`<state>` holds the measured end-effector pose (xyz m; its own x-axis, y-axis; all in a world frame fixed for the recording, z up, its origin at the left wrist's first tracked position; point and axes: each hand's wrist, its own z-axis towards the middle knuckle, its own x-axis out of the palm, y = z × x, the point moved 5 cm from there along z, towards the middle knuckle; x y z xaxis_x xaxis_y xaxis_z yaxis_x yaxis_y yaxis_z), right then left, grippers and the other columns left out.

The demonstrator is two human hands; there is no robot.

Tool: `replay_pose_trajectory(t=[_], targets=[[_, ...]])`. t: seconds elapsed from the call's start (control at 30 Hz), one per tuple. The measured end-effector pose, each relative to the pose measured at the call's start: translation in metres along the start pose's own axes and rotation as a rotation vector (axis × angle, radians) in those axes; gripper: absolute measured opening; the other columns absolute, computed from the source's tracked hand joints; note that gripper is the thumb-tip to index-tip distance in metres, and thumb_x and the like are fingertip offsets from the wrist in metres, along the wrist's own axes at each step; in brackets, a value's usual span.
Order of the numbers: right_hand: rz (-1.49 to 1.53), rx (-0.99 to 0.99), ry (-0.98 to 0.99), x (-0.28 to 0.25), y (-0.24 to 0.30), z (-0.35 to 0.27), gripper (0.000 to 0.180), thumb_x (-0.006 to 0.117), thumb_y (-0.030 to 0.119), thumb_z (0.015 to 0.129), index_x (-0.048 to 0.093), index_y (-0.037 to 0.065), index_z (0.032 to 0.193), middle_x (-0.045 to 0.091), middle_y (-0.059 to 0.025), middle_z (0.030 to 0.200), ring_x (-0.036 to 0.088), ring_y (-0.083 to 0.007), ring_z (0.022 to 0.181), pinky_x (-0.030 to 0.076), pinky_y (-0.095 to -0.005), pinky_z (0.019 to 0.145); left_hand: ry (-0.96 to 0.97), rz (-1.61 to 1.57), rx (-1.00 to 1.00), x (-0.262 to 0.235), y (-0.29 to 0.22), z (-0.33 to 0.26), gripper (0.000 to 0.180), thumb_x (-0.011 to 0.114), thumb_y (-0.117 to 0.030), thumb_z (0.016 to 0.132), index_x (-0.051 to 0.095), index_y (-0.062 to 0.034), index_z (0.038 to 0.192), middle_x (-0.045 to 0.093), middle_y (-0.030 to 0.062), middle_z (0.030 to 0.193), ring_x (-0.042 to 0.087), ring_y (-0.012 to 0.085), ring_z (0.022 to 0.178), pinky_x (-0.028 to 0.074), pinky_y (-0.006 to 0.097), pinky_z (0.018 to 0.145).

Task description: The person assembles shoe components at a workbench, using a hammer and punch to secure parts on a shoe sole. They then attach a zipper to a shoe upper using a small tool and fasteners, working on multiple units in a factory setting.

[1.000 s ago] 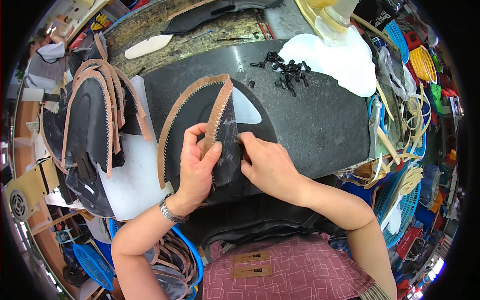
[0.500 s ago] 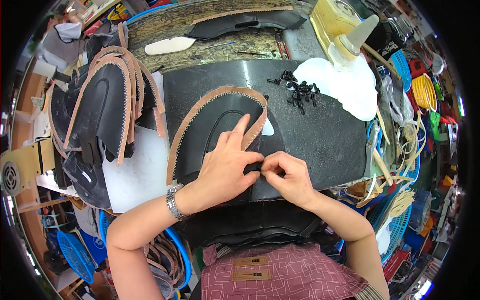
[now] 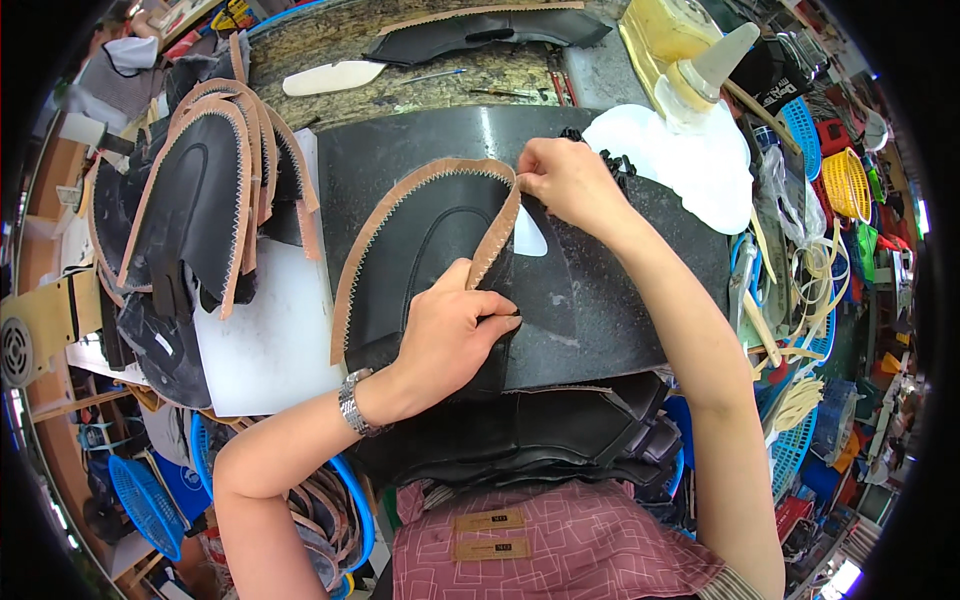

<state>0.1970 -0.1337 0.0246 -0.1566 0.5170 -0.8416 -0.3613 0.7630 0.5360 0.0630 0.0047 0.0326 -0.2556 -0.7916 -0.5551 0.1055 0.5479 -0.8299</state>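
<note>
A curved black leather shoe upper (image 3: pixel 385 250) with a tan zigzag-stitched border lies on the dark work board. My left hand (image 3: pixel 445 335) rests over its lower right part, thumb and forefinger pinched on the black leather edge. At the upper right end of the tan border is my right hand (image 3: pixel 570 180), its fingertips pressed together; what they hold, if anything, is too small to make out. Beyond that hand lies a pile of small black pieces (image 3: pixel 618 168), partly hidden by it. A small white patch (image 3: pixel 528 235) shows beside the border.
Similar uppers (image 3: pixel 190 180) are stacked at the left beside a white board (image 3: pixel 265 345). A yellowish bottle with a cone nozzle (image 3: pixel 715 65) stands on a white spread (image 3: pixel 690 180) at the far right. Another black leather piece (image 3: pixel 490 35) lies at the back.
My right hand has moved away from my left fingertips, up to the tan border's upper right end. The left hand stays pinched on the leather, its raised finger now lowered.
</note>
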Motion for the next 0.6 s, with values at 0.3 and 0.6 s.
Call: replay_pose_trajectory(t=[0.3, 0.6], targets=[[0.618, -0.123, 0.175, -0.001, 0.029, -0.111, 0.017, 0.065, 0.004, 0.077, 0.065, 0.004, 0.094, 0.063, -0.0044, 0.083, 0.060, -0.0131, 0.075, 0.048, -0.0256, 0.068, 0.039, -0.023, 0.021, 0.002, 0.009, 0.003, 0.013, 0.069, -0.008, 0.073, 0.069, -0.0055, 0.086, 0.054, 0.0115, 0.083, 0.058, 0.0260, 0.076, 0.046, 0.034, 0.067], [0.920, 0.151, 0.077, 0.024, 0.014, -0.127, 0.042, 0.063, 0.001, 0.082, 0.053, 0.005, 0.122, 0.066, -0.0084, 0.095, 0.063, -0.0124, 0.085, 0.050, -0.0262, 0.077, 0.007, 0.016, 0.034, 0.007, 0.005, 0.002, 0.013, 0.070, -0.006, 0.074, 0.069, -0.0058, 0.086, 0.056, 0.0104, 0.088, 0.060, 0.0244, 0.078, 0.047, 0.032, 0.068]])
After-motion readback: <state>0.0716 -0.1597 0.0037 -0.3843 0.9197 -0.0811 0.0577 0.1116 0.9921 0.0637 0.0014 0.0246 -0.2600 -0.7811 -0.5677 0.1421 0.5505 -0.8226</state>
